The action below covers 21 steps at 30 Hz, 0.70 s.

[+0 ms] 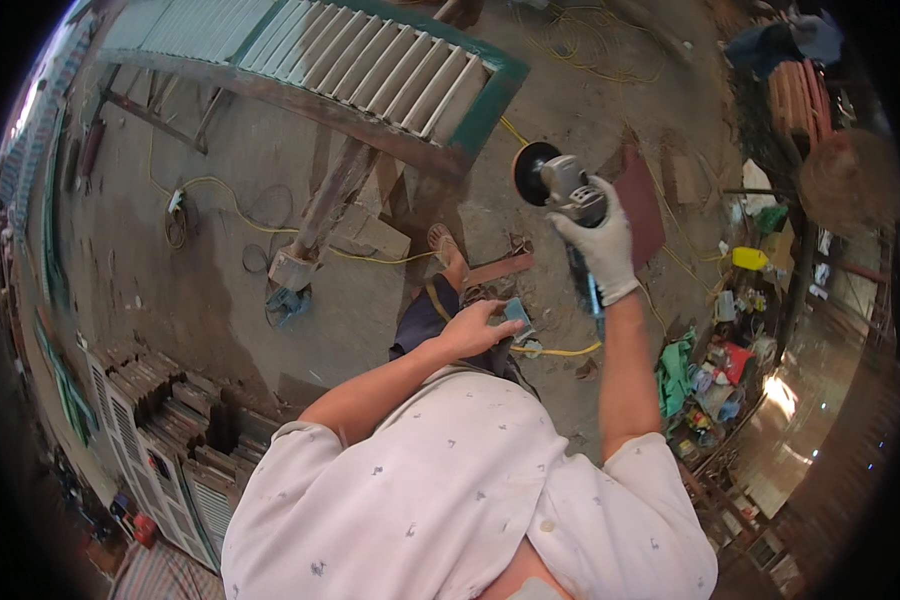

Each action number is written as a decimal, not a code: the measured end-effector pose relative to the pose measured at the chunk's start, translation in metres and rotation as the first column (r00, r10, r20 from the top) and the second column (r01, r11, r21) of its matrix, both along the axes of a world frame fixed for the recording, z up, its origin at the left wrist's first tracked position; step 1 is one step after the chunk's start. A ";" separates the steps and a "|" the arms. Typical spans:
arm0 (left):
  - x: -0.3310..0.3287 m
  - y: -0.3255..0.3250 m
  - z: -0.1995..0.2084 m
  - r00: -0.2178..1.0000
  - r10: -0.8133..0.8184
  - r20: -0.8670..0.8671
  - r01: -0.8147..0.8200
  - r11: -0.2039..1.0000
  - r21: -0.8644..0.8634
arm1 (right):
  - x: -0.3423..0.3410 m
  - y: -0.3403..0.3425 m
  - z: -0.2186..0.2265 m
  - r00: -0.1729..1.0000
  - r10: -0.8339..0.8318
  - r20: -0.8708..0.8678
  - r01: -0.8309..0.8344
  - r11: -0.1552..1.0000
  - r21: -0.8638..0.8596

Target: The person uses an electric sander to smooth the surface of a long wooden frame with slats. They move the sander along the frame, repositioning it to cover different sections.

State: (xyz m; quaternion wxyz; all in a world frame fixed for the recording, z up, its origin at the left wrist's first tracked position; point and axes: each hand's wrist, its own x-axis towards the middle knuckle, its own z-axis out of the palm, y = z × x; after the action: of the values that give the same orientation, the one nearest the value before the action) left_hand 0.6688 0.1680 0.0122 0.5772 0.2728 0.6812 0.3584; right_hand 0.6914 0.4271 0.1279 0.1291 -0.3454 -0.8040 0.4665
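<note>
My right hand (602, 243), in a white work glove, is raised out to the right and closed around an angle grinder (573, 190). A round black backing pad (536, 173) faces left on the tool's head. Bare and held low in front of my body, my left hand (471, 331) has its fingers bent against a small pale blue, flat-looking piece (517, 314); its exact kind is unclear. Ahead to the left, a louvered shutter (370, 72) with a green frame and stripped, pale slats lies on a wooden support. The grinder is apart from it.
A wooden support leg (322, 215) stands below the shutter. Yellow cable (560, 351) crosses the floor by my feet. Stacked shutter panels (185, 440) stand at lower left. Along the right lie a yellow bottle (749, 258), green cloth (676, 372) and assorted clutter. A dark red board (639, 205) lies beyond my right hand.
</note>
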 end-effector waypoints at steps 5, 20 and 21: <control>-0.042 0.062 0.029 0.583 0.485 0.652 -0.585 0.807 -0.077 | -0.062 -0.011 -0.032 0.915 0.187 0.356 -0.211 0.977 0.028; -0.101 0.167 -0.022 -0.032 0.666 0.746 -0.878 0.338 -0.339 | -0.149 0.028 -0.075 0.599 0.478 0.643 -0.647 0.762 0.035; -0.109 0.179 -0.028 -0.026 0.662 0.749 -0.869 0.356 -0.344 | -0.156 0.043 -0.076 0.598 0.434 0.674 -0.624 0.780 0.051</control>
State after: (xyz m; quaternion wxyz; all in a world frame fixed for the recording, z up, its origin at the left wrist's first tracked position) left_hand 0.5596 0.3474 -0.0155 0.4744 -0.2866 0.3189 0.7688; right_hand 0.5349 0.4700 0.0516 -0.2450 -0.2012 -0.9224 0.2204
